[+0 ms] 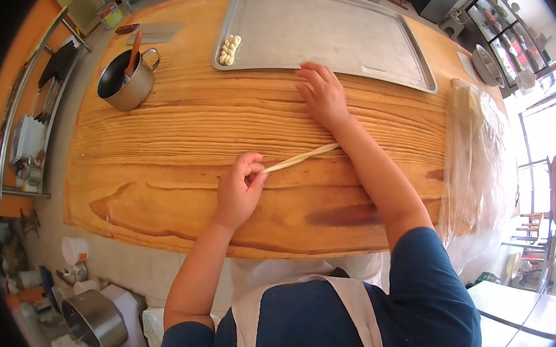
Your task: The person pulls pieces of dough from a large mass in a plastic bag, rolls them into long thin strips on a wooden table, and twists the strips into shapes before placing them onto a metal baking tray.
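A twisted strand of dough [299,159] lies slantwise over the wooden table [180,132]. Its left end is pinched between thumb and fingers of my left hand [243,184]; its right end reaches my right forearm, which may hide a part of it. My right hand [321,93] is above the table near the front edge of a metal baking tray [315,31], fingers apart and holding nothing. A braided piece of dough [230,50] sits in the tray's near left corner.
At the back left stand a metal mug [129,90] with a brush [134,52] in it and a dough scraper [156,33]. Clear plastic sheeting [478,166] covers something pale along the right side. A metal bowl [487,66] is at the far right.
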`<state>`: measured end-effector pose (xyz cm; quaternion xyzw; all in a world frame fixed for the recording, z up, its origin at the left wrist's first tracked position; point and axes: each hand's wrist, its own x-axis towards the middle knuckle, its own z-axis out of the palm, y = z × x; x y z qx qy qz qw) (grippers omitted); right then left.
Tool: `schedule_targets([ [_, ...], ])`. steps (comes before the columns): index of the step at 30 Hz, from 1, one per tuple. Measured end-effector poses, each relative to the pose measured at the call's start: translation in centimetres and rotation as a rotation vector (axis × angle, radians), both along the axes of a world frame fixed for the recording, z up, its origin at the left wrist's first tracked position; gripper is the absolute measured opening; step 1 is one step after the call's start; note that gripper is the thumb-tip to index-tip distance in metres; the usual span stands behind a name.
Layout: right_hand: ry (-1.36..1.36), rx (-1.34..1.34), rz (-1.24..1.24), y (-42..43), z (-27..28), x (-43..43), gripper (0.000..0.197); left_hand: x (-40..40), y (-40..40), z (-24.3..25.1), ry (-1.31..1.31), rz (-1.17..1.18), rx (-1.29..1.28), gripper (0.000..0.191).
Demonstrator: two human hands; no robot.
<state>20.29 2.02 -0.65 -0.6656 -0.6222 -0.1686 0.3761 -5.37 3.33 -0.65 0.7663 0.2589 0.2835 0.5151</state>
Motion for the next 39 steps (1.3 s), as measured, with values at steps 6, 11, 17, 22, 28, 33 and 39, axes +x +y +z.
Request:
schedule_targets([
  [6, 0.005, -0.559, -0.072, -14.7, 2.0, -3.8, 0.074, 0.1, 0.0, 0.3, -0.013, -0.102, 0.033, 0.024],
  [11, -0.009, -0.66, -0.158, -22.8, 2.5, -8.1, 0.059, 0.0, -0.3, 0.1, -0.02, -0.153, 0.033, 0.025],
  [17, 0.017, -0.395, -0.126, -23.8, 2.0, -7.6, 0.029, 0.4, -0.3, 0.2, 0.03, -0.2, 0.09, 0.025],
  [22, -0.14, -0.238, -0.153, -18.5, 3.5, -2.5, 0.016, 0.5, 0.0, 0.0, -0.064, -0.025, -0.066, 0.025],
  [28, -0.182, -0.214, -0.062, -14.1, 1.2, 1.3, 0.011, 0.6, 0.0, -0.2, -0.031, 0.067, -0.054, 0.027],
  [33, 0.045, -0.335, -0.149, -12.9, 0.7, 0.9, 0.007, 0.2, -0.2, 0.0, 0.011, 0.07, -0.002, 0.028],
  [39, 0.041, -0.382, -0.409, -9.3, 0.8, 0.5, 0.04, 0.6, 0.1, 0.1, 0.009, 0.07, -0.013, 0.029],
])
